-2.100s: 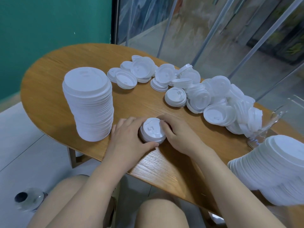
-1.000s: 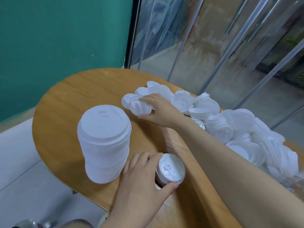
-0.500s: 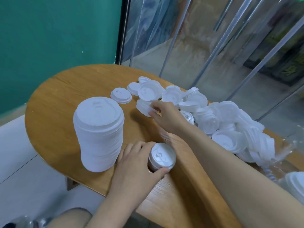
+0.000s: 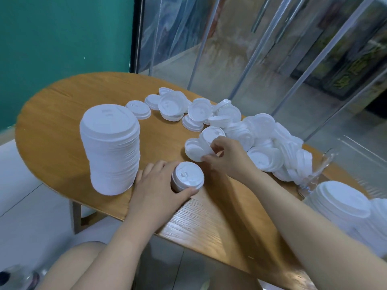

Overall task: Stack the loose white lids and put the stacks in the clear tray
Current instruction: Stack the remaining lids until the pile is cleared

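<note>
Nearest the table edge, the left hand (image 4: 155, 191) curls round a short stack of small lids (image 4: 187, 179) standing on the wooden table (image 4: 52, 143). Just beyond, the right hand (image 4: 228, 159) pinches a single white lid (image 4: 195, 150), tilted, above the tabletop. To the left stands a tall stack of large lids (image 4: 111, 149). Farther back, loose lids (image 4: 261, 135) sprawl across the table toward the clear tray (image 4: 322, 164) at right, where more stacked lids (image 4: 345, 208) lie
</note>
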### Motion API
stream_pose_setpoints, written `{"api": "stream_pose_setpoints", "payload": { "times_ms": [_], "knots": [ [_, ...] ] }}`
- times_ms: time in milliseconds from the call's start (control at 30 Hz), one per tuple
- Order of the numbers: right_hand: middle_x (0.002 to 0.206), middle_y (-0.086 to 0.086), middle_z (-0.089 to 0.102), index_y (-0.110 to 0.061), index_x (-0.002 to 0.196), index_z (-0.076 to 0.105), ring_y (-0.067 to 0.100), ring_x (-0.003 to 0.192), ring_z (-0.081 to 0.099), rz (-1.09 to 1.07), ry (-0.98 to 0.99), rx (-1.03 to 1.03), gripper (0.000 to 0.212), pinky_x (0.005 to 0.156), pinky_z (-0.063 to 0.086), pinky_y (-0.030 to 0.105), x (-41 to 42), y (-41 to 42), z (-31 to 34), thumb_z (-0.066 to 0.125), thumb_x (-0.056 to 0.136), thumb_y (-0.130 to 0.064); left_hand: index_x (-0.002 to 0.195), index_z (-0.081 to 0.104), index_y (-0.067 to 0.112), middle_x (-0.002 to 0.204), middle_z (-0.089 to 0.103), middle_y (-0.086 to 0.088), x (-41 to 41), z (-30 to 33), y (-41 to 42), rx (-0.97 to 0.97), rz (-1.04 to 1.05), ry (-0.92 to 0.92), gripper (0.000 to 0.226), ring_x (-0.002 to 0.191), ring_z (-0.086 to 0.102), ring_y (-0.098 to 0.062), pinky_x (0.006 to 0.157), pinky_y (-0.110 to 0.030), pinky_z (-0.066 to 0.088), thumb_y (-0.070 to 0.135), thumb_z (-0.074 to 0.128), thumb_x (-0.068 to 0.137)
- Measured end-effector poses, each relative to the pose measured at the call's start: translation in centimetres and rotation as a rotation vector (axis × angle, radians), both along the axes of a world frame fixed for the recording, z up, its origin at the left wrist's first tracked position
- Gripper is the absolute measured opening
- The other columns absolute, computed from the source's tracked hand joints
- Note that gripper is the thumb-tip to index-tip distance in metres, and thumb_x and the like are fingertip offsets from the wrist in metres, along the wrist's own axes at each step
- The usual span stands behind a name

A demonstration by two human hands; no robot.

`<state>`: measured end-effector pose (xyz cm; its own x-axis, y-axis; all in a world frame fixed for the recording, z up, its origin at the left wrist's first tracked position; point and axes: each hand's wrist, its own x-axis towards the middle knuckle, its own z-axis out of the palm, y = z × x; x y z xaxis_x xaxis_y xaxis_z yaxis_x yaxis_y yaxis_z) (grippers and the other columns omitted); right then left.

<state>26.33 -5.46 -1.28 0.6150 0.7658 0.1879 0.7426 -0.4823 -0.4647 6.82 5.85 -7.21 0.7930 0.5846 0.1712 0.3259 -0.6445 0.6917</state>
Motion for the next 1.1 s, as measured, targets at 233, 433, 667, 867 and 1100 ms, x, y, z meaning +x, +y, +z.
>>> {"api": "stream_pose_setpoints", "payload": {
  "times_ms": [233, 433, 667, 867, 1100],
  "knots": [
    [0.075, -0.008, 0.048, -0.014, 0.079, 0.049, 0.013, 0.069, 0.045, 0.099, -0.087, 0.079, 0.031, 0.064, 0.044, 0.033, -0.6, -3.6, 0.0, 0.077, 0.092, -0.02, 0.135, 0.052, 0.044, 0.122, 0.052, 0.021, -0.1, 0.0, -0.1, -0.012, 0.004, -0.014, 0.071, 0.116, 0.041, -0.01, 0.102, -0.034, 0.032, 0.076, 0.068, 0.074],
    [0.086, -0.015, 0.064, -0.026, 0.102, 0.065, 0.011, 0.08, 0.059, 0.105, 0.029, 0.226, 0.012, 0.075, 0.049, 0.019, -2.7, -5.2, 0.6, 0.071, 0.097, -0.016, 0.137, 0.052, 0.044, 0.121, 0.052, 0.021, -0.2, -0.3, 0.1, 0.005, -0.007, -0.012, 0.077, 0.115, 0.042, -0.01, 0.102, -0.036, 0.033, 0.082, 0.06, 0.071],
    [0.083, -0.011, 0.06, -0.011, 0.11, 0.068, 0.018, 0.078, 0.061, 0.209, 0.07, 0.248, 0.016, 0.068, 0.054, 0.033, -4.5, -4.6, 0.9, 0.057, 0.106, -0.022, 0.135, 0.051, 0.046, 0.116, 0.05, 0.023, 0.1, -0.3, 0.1, 0.016, -0.008, -0.019, 0.071, 0.111, 0.041, -0.01, 0.098, -0.035, 0.033, 0.078, 0.062, 0.073],
    [0.093, -0.031, 0.063, -0.027, 0.133, 0.064, 0.006, 0.083, 0.06, 0.175, 0.086, 0.187, 0.028, 0.074, 0.043, 0.016, -4.7, -3.4, 0.2, 0.055, 0.107, -0.031, 0.136, 0.05, 0.045, 0.117, 0.051, 0.022, 0.0, -0.4, 0.1, 0.032, -0.003, -0.019, 0.07, 0.11, 0.04, -0.008, 0.1, -0.036, 0.035, 0.077, 0.062, 0.075],
    [0.08, -0.027, 0.057, -0.038, 0.147, 0.054, 0.01, 0.07, 0.05, 0.098, 0.094, 0.212, 0.043, 0.071, 0.044, 0.023, -4.3, -2.8, -0.6, 0.054, 0.107, -0.023, 0.138, 0.051, 0.043, 0.12, 0.052, 0.021, -0.1, -0.3, 0.2, 0.017, -0.02, -0.018, 0.077, 0.114, 0.041, -0.009, 0.098, -0.033, 0.032, 0.084, 0.054, 0.072]
  ]
}}
